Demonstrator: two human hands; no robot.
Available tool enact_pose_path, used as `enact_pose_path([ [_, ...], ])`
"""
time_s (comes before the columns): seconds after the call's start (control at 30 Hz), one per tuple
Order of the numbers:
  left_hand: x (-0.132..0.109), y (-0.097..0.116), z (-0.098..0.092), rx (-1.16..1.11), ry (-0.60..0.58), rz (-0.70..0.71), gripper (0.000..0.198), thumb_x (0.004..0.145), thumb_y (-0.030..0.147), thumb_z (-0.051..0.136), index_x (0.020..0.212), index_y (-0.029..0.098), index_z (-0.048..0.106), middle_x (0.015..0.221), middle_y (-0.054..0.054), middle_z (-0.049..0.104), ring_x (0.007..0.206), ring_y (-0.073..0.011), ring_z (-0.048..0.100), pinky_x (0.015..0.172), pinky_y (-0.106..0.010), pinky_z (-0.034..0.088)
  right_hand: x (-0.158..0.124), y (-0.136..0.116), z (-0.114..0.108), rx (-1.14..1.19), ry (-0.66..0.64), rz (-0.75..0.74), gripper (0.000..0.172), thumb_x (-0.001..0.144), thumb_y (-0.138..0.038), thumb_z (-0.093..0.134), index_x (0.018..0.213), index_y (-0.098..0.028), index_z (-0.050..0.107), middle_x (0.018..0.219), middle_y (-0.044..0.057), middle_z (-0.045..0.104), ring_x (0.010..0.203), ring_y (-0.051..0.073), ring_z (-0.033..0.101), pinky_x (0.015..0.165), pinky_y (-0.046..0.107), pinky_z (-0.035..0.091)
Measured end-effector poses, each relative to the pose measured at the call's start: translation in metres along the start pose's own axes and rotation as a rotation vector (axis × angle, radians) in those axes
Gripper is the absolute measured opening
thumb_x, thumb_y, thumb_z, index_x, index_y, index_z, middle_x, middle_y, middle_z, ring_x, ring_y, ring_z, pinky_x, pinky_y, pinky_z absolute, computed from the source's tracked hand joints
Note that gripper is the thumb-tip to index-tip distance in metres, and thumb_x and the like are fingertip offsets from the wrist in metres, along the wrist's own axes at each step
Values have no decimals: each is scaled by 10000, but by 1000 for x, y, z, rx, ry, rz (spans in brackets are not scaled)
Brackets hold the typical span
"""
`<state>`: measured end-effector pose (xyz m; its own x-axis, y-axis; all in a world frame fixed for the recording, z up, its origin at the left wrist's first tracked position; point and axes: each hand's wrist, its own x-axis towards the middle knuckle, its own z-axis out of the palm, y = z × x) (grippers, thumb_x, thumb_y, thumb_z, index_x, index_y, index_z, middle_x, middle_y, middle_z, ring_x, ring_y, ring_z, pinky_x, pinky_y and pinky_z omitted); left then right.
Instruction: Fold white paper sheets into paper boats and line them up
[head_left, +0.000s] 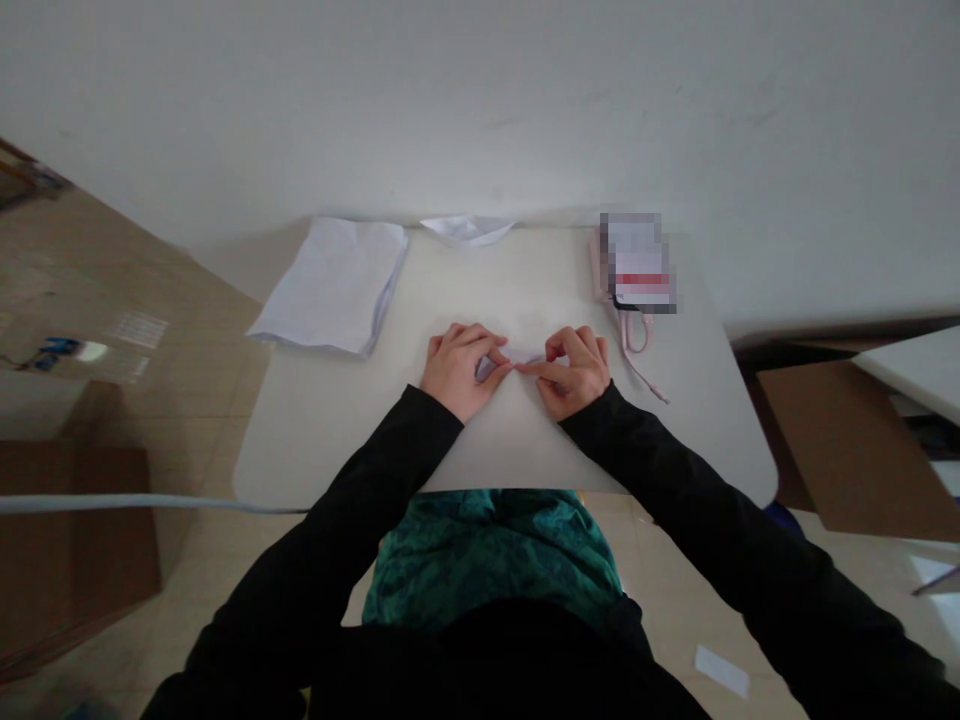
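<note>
Both hands work at centre frame, just above the near edge of the white table (517, 290), and are close enough together that their fingertips nearly meet. The left hand (456, 372) is curled, with its fingers (469, 340) bent inward, pinching the left end of a small folded white paper (511, 360). The right hand (576, 375) pinches the right end, its index finger (544, 368) extended along the paper toward the left hand. The exact finger contact is partly hidden. The paper lies between the two hands, and the two-sided pinch appears to hold it steady and keep its folds closed.

A stack of white paper sheets (330, 285) lies at upper left of the table, clear of the working area and within reach. A folded white paper piece (469, 231) lies at the far edge, top centre. At upper right, a pixelated packet (637, 262) stands beside a coiled pink cable (634, 340), its contents illegible. Both are set apart from the hands, leaving the centre of the table free.

Black sleeves (405, 470) run down to the lower frame, above a green patterned garment (487, 560). A cardboard box (847, 450) stands at right
</note>
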<state>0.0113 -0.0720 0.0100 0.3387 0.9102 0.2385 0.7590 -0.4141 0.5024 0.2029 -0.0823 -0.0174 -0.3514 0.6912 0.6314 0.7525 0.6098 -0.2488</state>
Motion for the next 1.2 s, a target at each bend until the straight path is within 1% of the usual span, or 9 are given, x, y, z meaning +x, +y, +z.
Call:
enact_pose_path([
  [0.1,1,-1,0,-4,-6,5,129,807,340,664,756,221,658,1062,9,685,992,-221,545,851,-406,339,-5,0,-1,-49,-15,16,300,750,-106,572,875,-304,760,729,41,473,754,188,405,670,343,255],
  [0.3,0,-1,0,8,-13,17,117,816,329,651,774,221,654,1056,0,682,997,-234,542,844,-417,341,-9,-12,-8,-154,-68,182,303,799,-121,534,889,-300,761,732,67,491,783,217,400,706,374,270],
  [0.6,1,-1,0,10,-15,17,111,813,326,653,777,222,658,1046,-2,683,1006,-239,543,843,-424,344,-9,-10,-14,-296,-77,217,304,800,-115,486,899,-244,743,752,87,523,800,237,426,723,385,272],
  [0.67,1,-1,0,5,-7,16,109,811,330,655,783,224,661,1037,1,683,1006,-238,545,841,-422,345,-9,-8,-13,-287,-17,179,292,783,-118,493,898,-230,737,799,93,563,802,233,440,727,388,283],
  [0.73,1,-2,0,-1,1,15,111,812,336,654,790,228,664,1032,5,681,998,-234,548,836,-418,348,-8,-7,-10,-229,44,72,288,755,-124,511,925,-211,727,903,100,616,830,230,473,741,392,307],
  [0.8,1,-2,1,-2,6,17,113,812,343,655,800,231,667,1032,6,680,992,-232,547,836,-415,349,-6,-7,-5,-122,16,-51,313,731,-117,517,964,-191,712,989,95,653,886,229,516,766,392,337],
  [0.87,1,-2,1,-2,5,18,121,814,349,654,801,230,669,1038,1,679,992,-232,545,846,-417,345,-5,-7,0,-23,-80,-103,332,723,-101,506,982,-173,701,1015,87,678,929,223,550,788,385,363],
  [1.07,1,-2,-1,-9,-24,17,105,823,331,646,802,231,670,1075,8,684,1002,-228,546,852,-420,340,-5,-5,4,2,-103,-89,329,728,-93,510,982,-148,711,974,71,717,905,213,591,784,372,402],
  [1.2,-3,-9,-7,-6,-47,3,82,844,308,623,864,285,699,1154,25,679,1046,-232,538,894,-454,312,-5,-6,0,-25,-189,-33,340,753,-106,514,1026,-164,707,1018,74,710,918,221,577,750,374,403],
])
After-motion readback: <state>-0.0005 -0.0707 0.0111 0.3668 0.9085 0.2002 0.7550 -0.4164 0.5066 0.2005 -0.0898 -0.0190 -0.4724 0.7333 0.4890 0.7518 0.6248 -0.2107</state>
